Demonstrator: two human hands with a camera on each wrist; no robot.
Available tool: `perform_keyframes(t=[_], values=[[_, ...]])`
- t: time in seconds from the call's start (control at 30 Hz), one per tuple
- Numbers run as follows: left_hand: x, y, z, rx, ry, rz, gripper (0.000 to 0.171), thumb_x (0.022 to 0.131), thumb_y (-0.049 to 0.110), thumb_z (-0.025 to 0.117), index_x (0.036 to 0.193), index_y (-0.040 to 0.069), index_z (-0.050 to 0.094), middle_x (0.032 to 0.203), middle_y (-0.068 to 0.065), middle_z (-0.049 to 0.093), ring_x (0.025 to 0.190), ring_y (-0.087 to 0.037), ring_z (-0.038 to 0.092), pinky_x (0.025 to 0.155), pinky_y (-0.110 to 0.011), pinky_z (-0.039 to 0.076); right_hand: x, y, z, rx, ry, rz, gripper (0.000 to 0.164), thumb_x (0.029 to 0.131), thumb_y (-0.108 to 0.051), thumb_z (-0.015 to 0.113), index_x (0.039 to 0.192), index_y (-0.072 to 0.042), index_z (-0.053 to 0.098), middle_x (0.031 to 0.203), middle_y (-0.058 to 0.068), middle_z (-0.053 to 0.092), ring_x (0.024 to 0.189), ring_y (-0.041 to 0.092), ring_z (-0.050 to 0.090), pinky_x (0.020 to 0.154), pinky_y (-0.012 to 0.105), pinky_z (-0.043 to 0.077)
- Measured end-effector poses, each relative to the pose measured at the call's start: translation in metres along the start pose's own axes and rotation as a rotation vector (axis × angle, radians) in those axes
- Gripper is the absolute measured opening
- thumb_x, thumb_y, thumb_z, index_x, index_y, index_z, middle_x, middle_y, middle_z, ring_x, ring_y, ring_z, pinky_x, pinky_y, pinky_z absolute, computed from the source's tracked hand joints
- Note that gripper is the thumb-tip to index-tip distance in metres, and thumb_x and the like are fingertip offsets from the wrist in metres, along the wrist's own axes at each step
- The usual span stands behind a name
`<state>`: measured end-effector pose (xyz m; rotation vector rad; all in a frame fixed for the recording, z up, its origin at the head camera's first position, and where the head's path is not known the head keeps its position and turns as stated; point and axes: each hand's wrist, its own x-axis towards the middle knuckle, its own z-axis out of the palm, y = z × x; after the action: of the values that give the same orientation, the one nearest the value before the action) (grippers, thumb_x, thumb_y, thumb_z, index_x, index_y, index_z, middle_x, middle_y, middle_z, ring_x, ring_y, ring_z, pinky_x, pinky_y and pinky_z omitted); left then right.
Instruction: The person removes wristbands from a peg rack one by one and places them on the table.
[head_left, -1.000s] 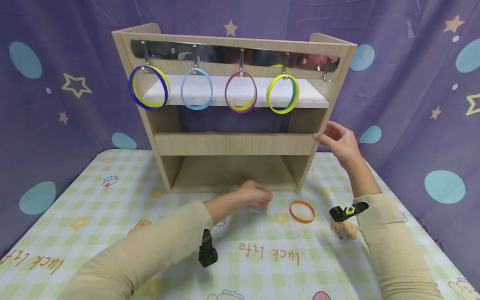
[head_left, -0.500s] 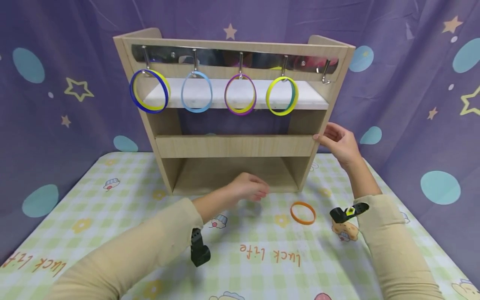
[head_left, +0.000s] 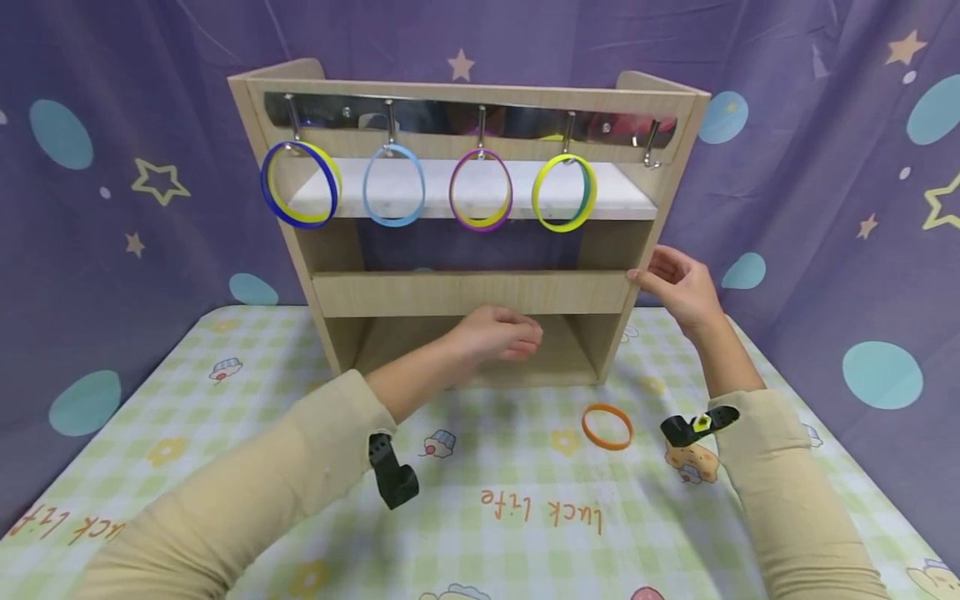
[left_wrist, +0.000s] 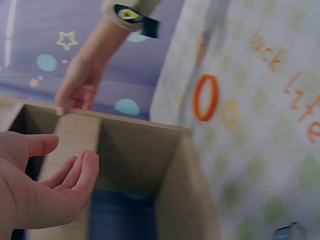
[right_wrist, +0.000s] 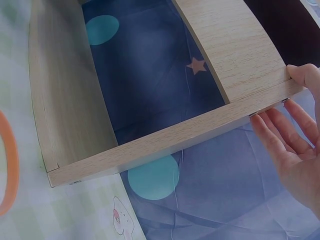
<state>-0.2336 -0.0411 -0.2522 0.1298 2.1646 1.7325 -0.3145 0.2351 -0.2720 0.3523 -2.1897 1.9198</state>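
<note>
My left hand (head_left: 498, 333) hovers before the lower opening of a small wooden shelf (head_left: 472, 293). Its fingers are loosely bent with a gap to the thumb and hold nothing, as the left wrist view shows. My right hand (head_left: 684, 292) grips the shelf's right side panel (right_wrist: 185, 132), thumb on the front edge and fingers on the outer face. An orange silicone wristband (head_left: 607, 445) lies flat on the tablecloth, right of centre. From the shelf's hooks hang dark blue (head_left: 300, 223), light blue (head_left: 393, 223), purple (head_left: 482, 228) and yellow (head_left: 558, 227) wristbands, some with another band behind.
A shiny metal rail (head_left: 442, 117) runs along the shelf's top front; its rightmost hook (head_left: 651, 150) bears no band. A white board (head_left: 622, 200) sits behind the bands. The checked tablecloth (head_left: 517, 558) ends at a purple curtain (head_left: 135, 250).
My left hand has risen from near the tablecloth to the level below the shelf's crossbar. My right hand keeps its grip on the panel, and the orange wristband lies where it was.
</note>
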Motion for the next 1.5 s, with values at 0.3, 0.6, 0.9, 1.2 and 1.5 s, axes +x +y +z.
perform_keyframes(t=[0.3, 0.6, 0.9, 1.2, 1.5], values=[[-0.015, 0.047, -0.007, -0.046, 0.043, 0.12, 0.034, 0.094, 0.01, 0.06, 0.124, -0.005, 0.058, 0.127, -0.022, 0.062, 0.119, -0.032, 0.061, 0.101, -0.034, 0.055, -0.002, -0.002, -0.001, 0.012, -0.01, -0.002, 0.034, 0.083, -0.008, 0.073, 0.115, -0.014, 0.062, 0.09, -0.017, 0.069, 0.085, -0.002, 0.065, 0.072, 0.011, 0.058], [-0.021, 0.069, 0.001, -0.143, 0.126, 0.2, 0.034, 0.093, 0.013, 0.063, 0.124, -0.002, 0.059, 0.123, -0.019, 0.066, 0.116, -0.031, 0.063, 0.097, -0.031, 0.057, -0.002, -0.002, -0.002, 0.07, -0.023, -0.007, 0.031, 0.083, -0.004, 0.072, 0.109, -0.018, 0.063, 0.089, -0.015, 0.07, 0.083, -0.001, 0.066, 0.071, 0.011, 0.058], [-0.015, 0.07, 0.011, -0.252, 0.176, 0.293, 0.031, 0.092, 0.009, 0.064, 0.12, -0.003, 0.062, 0.119, -0.02, 0.067, 0.097, -0.021, 0.069, 0.09, -0.027, 0.06, -0.003, -0.001, 0.0, 0.063, -0.033, -0.002, 0.03, 0.083, -0.005, 0.072, 0.109, -0.018, 0.062, 0.09, -0.015, 0.069, 0.084, -0.002, 0.065, 0.072, 0.01, 0.058], [-0.011, 0.073, 0.018, -0.317, 0.249, 0.319, 0.026, 0.092, 0.007, 0.063, 0.114, -0.007, 0.063, 0.115, -0.025, 0.068, 0.077, -0.011, 0.066, 0.087, -0.028, 0.061, -0.001, 0.0, -0.001, 0.071, -0.037, -0.017, 0.03, 0.084, -0.004, 0.071, 0.108, -0.019, 0.062, 0.09, -0.016, 0.07, 0.084, -0.002, 0.066, 0.072, 0.01, 0.057], [-0.012, 0.077, 0.024, -0.379, 0.305, 0.316, 0.027, 0.092, 0.006, 0.062, 0.115, -0.009, 0.062, 0.114, -0.026, 0.068, 0.066, -0.005, 0.062, 0.09, -0.03, 0.06, -0.002, -0.001, 0.001, 0.065, -0.028, -0.032, 0.029, 0.084, -0.004, 0.071, 0.106, -0.02, 0.062, 0.088, -0.016, 0.069, 0.082, -0.003, 0.065, 0.071, 0.009, 0.057]])
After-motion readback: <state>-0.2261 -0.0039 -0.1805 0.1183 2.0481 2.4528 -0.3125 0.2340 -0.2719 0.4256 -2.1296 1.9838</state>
